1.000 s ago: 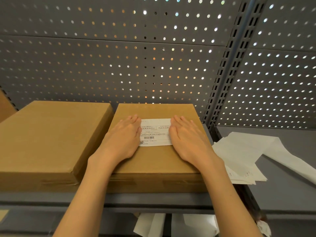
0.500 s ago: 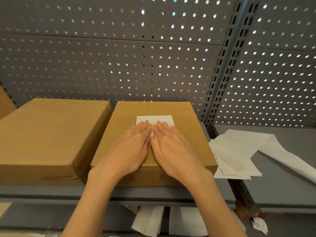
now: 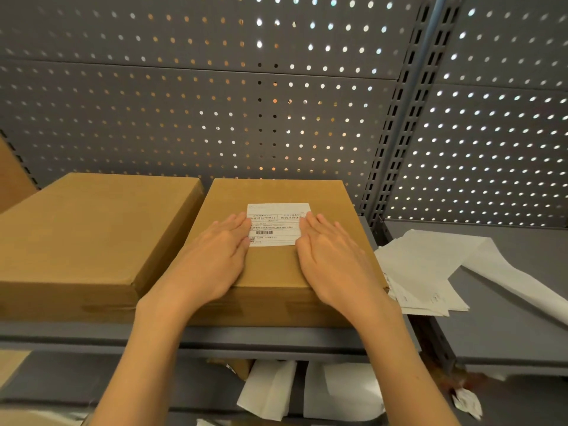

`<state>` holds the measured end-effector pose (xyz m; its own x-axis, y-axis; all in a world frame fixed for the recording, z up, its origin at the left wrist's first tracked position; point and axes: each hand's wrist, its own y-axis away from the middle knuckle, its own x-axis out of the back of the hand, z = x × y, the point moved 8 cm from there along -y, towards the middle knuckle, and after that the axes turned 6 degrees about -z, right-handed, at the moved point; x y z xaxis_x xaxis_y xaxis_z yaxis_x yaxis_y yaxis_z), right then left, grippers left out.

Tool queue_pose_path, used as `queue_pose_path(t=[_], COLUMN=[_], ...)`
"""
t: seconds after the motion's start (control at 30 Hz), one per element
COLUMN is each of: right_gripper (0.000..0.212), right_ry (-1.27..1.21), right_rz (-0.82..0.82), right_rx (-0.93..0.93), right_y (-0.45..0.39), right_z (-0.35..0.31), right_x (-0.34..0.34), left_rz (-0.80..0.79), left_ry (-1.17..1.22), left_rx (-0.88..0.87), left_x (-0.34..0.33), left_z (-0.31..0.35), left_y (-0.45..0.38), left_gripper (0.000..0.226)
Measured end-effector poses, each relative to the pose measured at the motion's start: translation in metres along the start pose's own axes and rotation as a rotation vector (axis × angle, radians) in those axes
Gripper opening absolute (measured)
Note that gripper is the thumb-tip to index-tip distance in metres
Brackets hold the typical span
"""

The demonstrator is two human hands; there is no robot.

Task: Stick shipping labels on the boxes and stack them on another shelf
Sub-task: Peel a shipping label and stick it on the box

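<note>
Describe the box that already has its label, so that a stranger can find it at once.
Look at the grey shelf in front of the perforated back panel. Two brown boxes lie side by side there; take the right box. Only it carries a white shipping label, with both hands flat beside it.

Two boxes side by side on the shelf (image 3: 276, 336), touching: labelled box (image 3: 276, 272) at its right end, unlabelled box (image 3: 92, 235) to the left. Label (image 3: 275, 224) on the labelled box, between left hand (image 3: 215, 259) and right hand (image 3: 335, 259). Loose sheets (image 3: 430, 272) on the neighbouring shelf (image 3: 507, 333), near its left edge.
</note>
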<state>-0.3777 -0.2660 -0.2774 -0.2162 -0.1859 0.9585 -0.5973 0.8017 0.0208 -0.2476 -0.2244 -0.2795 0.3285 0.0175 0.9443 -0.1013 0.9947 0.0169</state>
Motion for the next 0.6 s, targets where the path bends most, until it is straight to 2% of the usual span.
queue_pose_path(t=[0.17, 0.27, 0.4, 0.6], right_gripper=[0.05, 0.049, 0.051, 0.049], right_ry=[-0.036, -0.07, -0.042, 0.018], right_rz=[0.036, 0.054, 0.018, 0.008], right_rx=[0.0, 0.063, 0.176, 0.183], right_y=[0.001, 0.005, 0.012, 0.02], right_z=[0.0, -0.012, -0.037, -0.037], right_x=[0.002, 0.005, -0.004, -0.01], left_rz=[0.074, 0.112, 0.079, 0.077], left_ry=[-0.006, 0.009, 0.033, -0.018], left_rx=[0.013, -0.045, -0.123, -0.098], left_x=[0.003, 0.004, -0.004, -0.009], left_z=[0.004, 0.02, 0.036, 0.033], left_y=[0.006, 0.013, 0.021, 0.025], left_gripper=[0.048, 0.048, 0.048, 0.048])
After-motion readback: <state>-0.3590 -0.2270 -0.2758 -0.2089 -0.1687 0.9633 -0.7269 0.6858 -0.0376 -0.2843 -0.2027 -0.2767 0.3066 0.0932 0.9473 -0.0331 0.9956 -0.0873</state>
